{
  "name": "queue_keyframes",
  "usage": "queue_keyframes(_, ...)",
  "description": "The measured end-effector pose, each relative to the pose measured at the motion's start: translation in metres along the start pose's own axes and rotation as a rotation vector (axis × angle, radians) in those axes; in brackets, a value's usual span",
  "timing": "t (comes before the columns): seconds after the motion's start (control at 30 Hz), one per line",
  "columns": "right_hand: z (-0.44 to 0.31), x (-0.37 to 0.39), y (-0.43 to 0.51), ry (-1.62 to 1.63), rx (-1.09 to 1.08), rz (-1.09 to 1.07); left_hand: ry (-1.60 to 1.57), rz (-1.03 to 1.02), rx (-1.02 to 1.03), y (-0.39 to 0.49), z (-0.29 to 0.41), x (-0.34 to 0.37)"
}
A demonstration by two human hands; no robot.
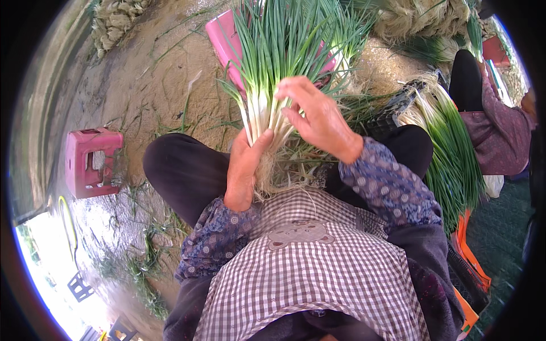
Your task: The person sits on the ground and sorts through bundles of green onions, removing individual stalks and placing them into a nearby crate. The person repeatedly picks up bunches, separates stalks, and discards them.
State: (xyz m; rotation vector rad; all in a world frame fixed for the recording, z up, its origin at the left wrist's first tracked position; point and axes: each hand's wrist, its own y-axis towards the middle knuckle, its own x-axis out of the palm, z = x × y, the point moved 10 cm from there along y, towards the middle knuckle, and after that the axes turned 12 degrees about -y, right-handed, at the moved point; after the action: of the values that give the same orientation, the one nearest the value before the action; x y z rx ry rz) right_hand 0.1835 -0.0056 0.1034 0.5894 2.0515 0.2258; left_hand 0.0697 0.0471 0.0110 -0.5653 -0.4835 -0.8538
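Note:
My left hand (246,168) is closed around the white lower stems of a bunch of green onions (273,59), its thumb lying across them. Pale stringy roots (266,170) hang below that grip. My right hand (313,113) is at the right side of the bunch, fingers bent and spread, the tips by the upper white stems. Whether those fingertips pinch a stem I cannot tell. The green leaves fan out away from me, over a pink plastic stool (226,40).
More green onions (347,34) lie beyond the stool. A large pile of them (452,157) rests on a black crate (379,119) at right, near another person's sleeve (497,132). A second pink stool (91,162) stands left on wet ground strewn with leaf scraps (149,268).

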Motion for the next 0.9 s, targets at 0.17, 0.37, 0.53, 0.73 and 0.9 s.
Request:
queue_keyframes(0.17,0.022,0.018,0.012,-0.267,-0.113,-0.117,-0.012,0.065,-0.013,0.0,0.001,-0.007)
queue_keyframes(0.37,-0.013,-0.007,-0.071,-0.128,-0.061,-0.306,-0.018,0.065,0.017,-0.001,0.003,-0.009)
queue_keyframes(0.53,0.004,0.0,-0.124,-0.272,0.121,-0.562,-0.026,0.085,-0.033,-0.001,-0.002,-0.008)
queue_keyframes(0.73,0.021,-0.002,-0.04,0.111,0.142,0.006,0.012,0.069,-0.083,0.0,-0.004,-0.004)
queue_keyframes(0.9,0.05,0.011,-0.029,-0.078,0.292,0.047,-0.029,0.096,-0.01,0.003,-0.007,-0.016)
